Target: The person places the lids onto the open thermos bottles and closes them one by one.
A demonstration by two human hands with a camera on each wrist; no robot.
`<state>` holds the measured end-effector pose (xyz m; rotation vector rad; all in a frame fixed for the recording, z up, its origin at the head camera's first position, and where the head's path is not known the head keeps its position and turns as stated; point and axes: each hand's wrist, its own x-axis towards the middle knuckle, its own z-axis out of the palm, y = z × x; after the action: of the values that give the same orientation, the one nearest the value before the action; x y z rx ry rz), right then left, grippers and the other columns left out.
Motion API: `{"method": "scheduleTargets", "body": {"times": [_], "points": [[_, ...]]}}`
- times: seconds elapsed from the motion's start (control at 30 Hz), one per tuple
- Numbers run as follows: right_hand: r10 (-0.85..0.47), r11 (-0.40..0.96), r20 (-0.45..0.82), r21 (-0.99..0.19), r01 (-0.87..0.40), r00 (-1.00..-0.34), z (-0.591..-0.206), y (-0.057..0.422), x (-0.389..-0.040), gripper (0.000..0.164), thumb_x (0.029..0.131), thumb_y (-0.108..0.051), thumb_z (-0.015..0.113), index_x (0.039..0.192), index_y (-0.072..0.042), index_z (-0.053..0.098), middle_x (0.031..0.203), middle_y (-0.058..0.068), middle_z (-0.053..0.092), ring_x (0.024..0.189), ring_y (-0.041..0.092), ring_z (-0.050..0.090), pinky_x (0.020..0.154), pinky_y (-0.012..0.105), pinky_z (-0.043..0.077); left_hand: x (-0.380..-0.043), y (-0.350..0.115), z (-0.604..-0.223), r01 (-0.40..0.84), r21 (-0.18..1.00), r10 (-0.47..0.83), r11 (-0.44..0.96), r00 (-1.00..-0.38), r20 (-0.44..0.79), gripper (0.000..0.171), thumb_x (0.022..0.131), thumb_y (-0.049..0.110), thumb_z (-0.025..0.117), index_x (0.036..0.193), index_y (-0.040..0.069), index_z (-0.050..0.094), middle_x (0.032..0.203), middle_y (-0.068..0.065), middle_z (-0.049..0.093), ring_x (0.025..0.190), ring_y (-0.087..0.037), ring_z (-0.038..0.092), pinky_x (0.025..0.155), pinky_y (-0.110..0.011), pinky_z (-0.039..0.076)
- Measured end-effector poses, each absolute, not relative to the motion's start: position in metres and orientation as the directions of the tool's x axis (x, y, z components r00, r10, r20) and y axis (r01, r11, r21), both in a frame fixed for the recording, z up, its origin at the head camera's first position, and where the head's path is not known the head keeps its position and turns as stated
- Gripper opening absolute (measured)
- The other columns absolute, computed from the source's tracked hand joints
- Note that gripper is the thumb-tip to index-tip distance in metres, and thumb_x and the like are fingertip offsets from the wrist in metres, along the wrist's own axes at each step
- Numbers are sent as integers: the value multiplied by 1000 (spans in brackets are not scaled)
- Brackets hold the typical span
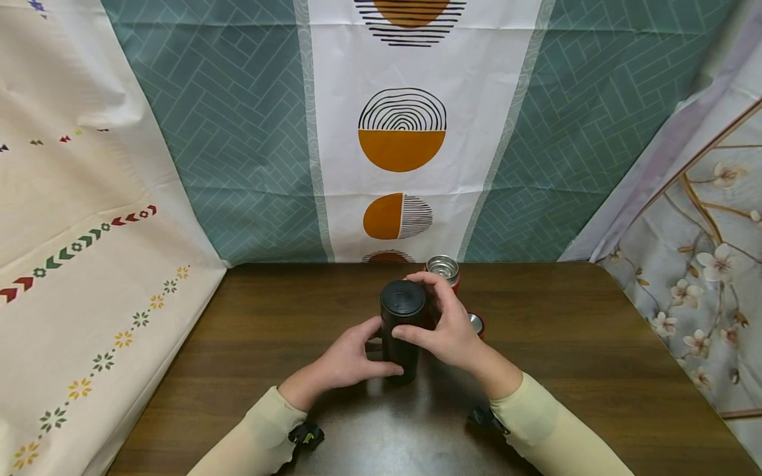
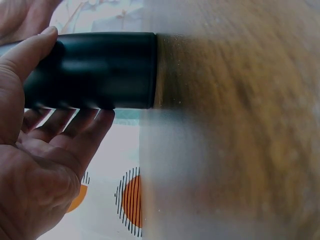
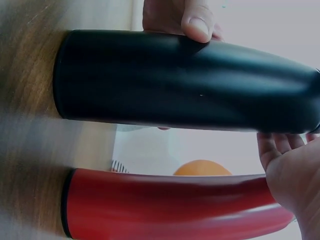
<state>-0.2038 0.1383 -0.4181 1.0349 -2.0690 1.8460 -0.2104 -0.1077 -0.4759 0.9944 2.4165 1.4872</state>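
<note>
A black vacuum flask [image 1: 400, 354], its dark lid [image 1: 403, 297] on top, stands upright on the wooden table. My left hand [image 1: 345, 357] grips its body from the left, thumb in front and fingers behind. Higher up, my right hand [image 1: 448, 330] holds the flask near the lid, with the thumb across the front and the fingers around the far side. In the left wrist view the flask's base [image 2: 145, 70] meets the tabletop. A red flask [image 3: 165, 205] stands beside it; its steel mouth [image 1: 443, 266] shows uncovered behind my right hand.
A small red cap [image 1: 477, 325] with a shiny inside sits partly hidden behind my right wrist. The brown table [image 1: 286, 297] runs back to a patterned cloth [image 1: 250, 132]. More cloth [image 1: 89, 264] hangs at the left, and a floral one [image 1: 708, 291] at the right.
</note>
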Motion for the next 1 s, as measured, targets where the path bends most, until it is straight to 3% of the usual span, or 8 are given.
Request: {"method": "scheduleTargets", "body": {"times": [0.13, 0.27, 0.4, 0.6, 0.8, 1.0], "points": [[-435, -62, 556, -804, -592, -709, -417, 139, -204, 82, 97, -16, 87, 164, -8, 41, 156, 17, 57, 138, 39, 60, 116, 38, 51, -210, -108, -476, 461, 837, 595, 296, -774, 217, 77, 88, 26, 99, 154, 27, 60, 141, 12, 71, 132, -16, 67, 113, -50, 55], [-500, -189, 585, -793, -579, -638, -417, 138, -207, 82, 103, -9, 77, 171, -7, 31, 165, 24, 49, 150, 50, 49, 124, 50, 44, -211, -107, -476, 455, 841, 594, 295, -776, 212, 76, 87, 25, 99, 153, 27, 61, 140, 12, 71, 131, -16, 68, 113, -51, 55], [-510, -231, 605, -781, -581, -611, -415, 138, -207, 79, 104, -5, 71, 172, -5, 30, 166, 28, 46, 152, 52, 46, 125, 51, 43, -211, -107, -476, 443, 847, 592, 294, -780, 203, 75, 87, 26, 99, 152, 26, 61, 138, 13, 72, 131, -16, 68, 113, -50, 55], [-496, -169, 591, -784, -597, -636, -414, 139, -205, 71, 102, 0, 69, 166, 0, 38, 161, 27, 53, 144, 54, 52, 122, 53, 46, -210, -107, -475, 434, 850, 588, 298, -785, 195, 75, 88, 27, 99, 152, 26, 61, 138, 12, 72, 131, -18, 68, 112, -49, 55], [-458, -78, 546, -811, -580, -701, -415, 141, -203, 68, 101, -4, 74, 162, -4, 44, 150, 23, 61, 131, 38, 65, 110, 38, 57, -210, -107, -476, 436, 848, 586, 303, -786, 195, 74, 87, 27, 99, 151, 27, 62, 138, 13, 72, 130, -17, 68, 112, -48, 55], [-427, -69, 555, -807, -586, -714, -416, 141, -204, 68, 99, -7, 81, 158, -4, 47, 140, 32, 62, 123, 53, 64, 106, 37, 59, -211, -107, -477, 447, 841, 587, 304, -784, 204, 73, 87, 27, 99, 150, 26, 62, 138, 13, 72, 131, -16, 68, 112, -49, 55]]}}
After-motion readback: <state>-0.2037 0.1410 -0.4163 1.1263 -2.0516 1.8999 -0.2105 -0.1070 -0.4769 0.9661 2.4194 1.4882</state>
